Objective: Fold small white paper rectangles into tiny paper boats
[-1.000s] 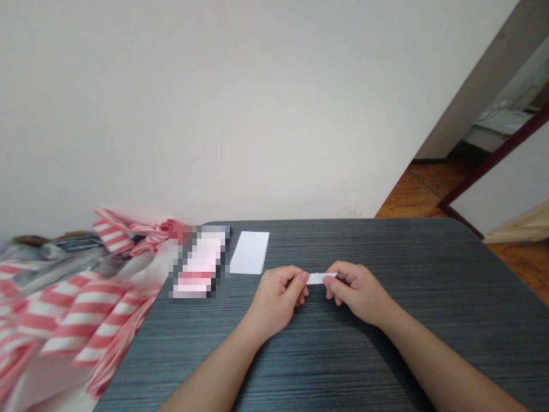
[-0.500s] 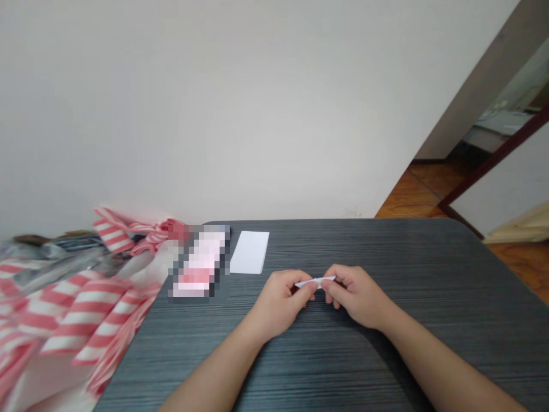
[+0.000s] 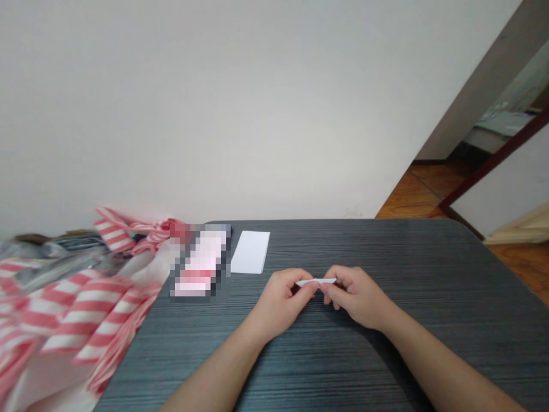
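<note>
Both hands meet over the middle of the dark grey table [image 3: 429,297]. My left hand [image 3: 281,300] and my right hand [image 3: 355,294] each pinch one end of a small folded strip of white paper [image 3: 316,281], held just above the tabletop. The fingers of both hands are curled round the strip, and the thumbs press on it from the near side. Only a thin edge of the paper shows between the fingertips.
A white rectangular sheet [image 3: 251,252] lies flat at the table's far edge. Left of it sits a pixelated pink and white object [image 3: 198,262]. Red and white striped plastic bags [image 3: 72,309] pile up at the left. A doorway and wooden floor [image 3: 433,191] lie to the right.
The two hands have drawn closer together, and the paper strip between them now looks shorter and thinner than a second ago. The arms stay in place.
</note>
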A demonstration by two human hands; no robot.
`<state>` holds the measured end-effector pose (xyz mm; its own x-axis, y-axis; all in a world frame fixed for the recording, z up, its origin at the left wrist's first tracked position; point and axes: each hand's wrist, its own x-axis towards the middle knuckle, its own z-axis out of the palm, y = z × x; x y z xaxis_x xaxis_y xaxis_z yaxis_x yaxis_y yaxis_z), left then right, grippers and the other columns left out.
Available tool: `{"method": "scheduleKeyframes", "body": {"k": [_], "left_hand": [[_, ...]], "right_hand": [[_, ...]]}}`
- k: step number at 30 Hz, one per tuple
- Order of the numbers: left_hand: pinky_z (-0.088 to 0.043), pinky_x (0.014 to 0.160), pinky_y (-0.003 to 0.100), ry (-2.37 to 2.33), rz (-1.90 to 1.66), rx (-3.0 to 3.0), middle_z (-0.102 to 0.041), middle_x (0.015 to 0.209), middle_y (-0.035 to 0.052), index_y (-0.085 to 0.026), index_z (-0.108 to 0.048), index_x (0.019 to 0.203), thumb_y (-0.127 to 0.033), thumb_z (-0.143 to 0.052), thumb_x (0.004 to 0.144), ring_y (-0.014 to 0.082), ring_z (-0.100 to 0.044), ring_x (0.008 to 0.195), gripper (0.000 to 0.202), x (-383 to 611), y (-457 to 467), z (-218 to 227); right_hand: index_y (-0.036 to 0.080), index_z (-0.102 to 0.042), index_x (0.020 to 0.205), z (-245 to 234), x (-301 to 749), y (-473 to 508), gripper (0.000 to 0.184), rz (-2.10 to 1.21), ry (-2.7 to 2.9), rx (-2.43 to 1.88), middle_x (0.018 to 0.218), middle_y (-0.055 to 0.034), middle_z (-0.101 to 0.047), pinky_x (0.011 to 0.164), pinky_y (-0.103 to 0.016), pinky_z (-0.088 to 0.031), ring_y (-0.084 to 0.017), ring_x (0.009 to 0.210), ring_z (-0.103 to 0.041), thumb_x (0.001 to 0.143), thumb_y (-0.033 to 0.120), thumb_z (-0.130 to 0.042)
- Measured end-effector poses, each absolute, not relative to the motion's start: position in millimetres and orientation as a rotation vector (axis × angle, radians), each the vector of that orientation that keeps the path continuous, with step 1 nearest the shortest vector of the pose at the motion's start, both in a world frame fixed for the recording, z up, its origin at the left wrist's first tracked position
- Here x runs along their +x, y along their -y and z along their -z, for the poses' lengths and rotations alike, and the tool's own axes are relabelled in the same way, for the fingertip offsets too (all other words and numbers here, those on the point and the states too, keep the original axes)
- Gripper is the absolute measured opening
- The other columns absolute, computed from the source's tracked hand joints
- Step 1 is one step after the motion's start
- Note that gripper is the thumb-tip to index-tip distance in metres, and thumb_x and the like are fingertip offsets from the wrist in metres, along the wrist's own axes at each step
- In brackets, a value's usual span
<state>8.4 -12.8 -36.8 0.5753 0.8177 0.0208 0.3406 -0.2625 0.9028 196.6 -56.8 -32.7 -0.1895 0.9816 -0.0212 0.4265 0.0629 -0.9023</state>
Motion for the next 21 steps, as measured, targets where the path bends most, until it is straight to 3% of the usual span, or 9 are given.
{"method": "scheduleKeyframes", "body": {"k": [7, 21], "left_hand": [[-0.038, 0.059, 0.021, -0.891, -0.64, 1.89, -0.062, 0.066, 0.0004, -0.015, -0.067, 0.071, -0.027, -0.052, 0.093, 0.0116, -0.054, 0.063, 0.029, 7.3, 11.2, 34.6], [-0.04, 0.055, 0.02, -0.936, -0.645, 1.836, -0.062, 0.065, 0.0012, -0.015, -0.066, 0.071, -0.03, -0.052, 0.092, 0.0115, -0.055, 0.059, 0.029, 8.5, 13.0, 37.0]], "right_hand": [[0.016, -0.063, 0.071, 34.8, 195.5, 56.9, 0.022, -1.121, 1.701, -1.424, 0.057, 0.0007, -0.065, 0.05, -0.019, -0.042, -0.01, 0.048, -0.057, 0.09, 0.024, -0.058], [0.016, -0.066, 0.072, 33.8, 199.6, 55.4, 0.026, -1.075, 1.681, -1.435, 0.053, 0.0026, -0.06, 0.052, -0.02, -0.04, -0.01, 0.047, -0.054, 0.093, 0.022, -0.052]]}}
